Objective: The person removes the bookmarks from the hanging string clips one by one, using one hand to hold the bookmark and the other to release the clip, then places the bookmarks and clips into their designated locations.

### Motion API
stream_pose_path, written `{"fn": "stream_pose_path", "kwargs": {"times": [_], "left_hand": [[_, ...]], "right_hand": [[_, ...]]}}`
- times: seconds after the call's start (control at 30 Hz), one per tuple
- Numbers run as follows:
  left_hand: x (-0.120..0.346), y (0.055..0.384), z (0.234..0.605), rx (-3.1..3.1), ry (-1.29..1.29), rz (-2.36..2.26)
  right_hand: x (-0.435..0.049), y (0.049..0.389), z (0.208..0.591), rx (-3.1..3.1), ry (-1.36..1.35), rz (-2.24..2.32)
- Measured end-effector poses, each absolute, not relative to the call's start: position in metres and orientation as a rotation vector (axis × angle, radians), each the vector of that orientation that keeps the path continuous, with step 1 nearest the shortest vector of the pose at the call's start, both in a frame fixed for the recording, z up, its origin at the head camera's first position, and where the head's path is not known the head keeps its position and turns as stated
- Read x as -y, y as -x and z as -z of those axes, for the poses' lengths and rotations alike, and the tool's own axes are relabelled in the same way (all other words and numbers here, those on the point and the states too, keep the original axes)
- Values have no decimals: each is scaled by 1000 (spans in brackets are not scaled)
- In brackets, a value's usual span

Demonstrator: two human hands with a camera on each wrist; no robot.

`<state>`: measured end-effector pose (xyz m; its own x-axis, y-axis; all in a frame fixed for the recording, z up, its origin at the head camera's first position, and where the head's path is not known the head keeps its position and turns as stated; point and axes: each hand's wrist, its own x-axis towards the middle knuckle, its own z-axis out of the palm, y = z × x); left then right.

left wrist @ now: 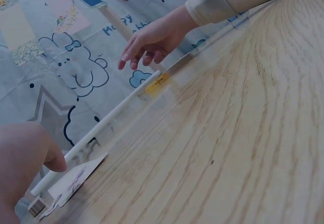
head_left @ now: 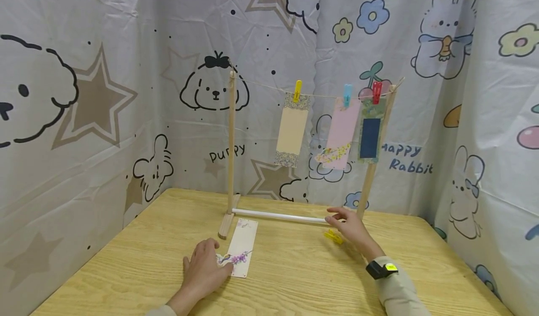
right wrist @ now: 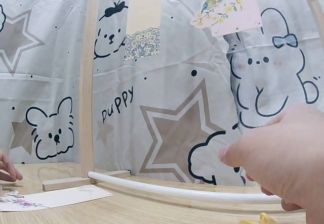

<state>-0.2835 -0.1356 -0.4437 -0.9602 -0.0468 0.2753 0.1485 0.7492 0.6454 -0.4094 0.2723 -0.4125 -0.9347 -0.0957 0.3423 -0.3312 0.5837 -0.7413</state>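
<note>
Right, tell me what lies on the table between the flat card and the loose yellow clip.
Only bare wood-grain table separates the flat card from the loose yellow clip; the white rod runs behind that stretch, as the head view shows.

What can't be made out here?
Flat card, lower-left part: head view, behind left hand.
Loose yellow clip, lower part: right wrist view, cut off by bottom edge.
Pink card, top: right wrist view, cut off by top edge.
Right post, foot: head view, behind right hand.

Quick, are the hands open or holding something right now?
Left hand: open, at the edge of the purple-flowered card; touching or not, unclear.
Right hand: open, holding nothing, near the loose yellow clip.
</note>
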Motion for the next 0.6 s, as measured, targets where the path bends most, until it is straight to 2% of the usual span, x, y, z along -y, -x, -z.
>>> {"fn": "stream_pose_path", "kwargs": {"times": [0.6], "left_hand": [[139, 288, 443, 2552, 223, 1175]], "right_hand": [[-272, 410, 401, 2527, -329, -1496]]}}
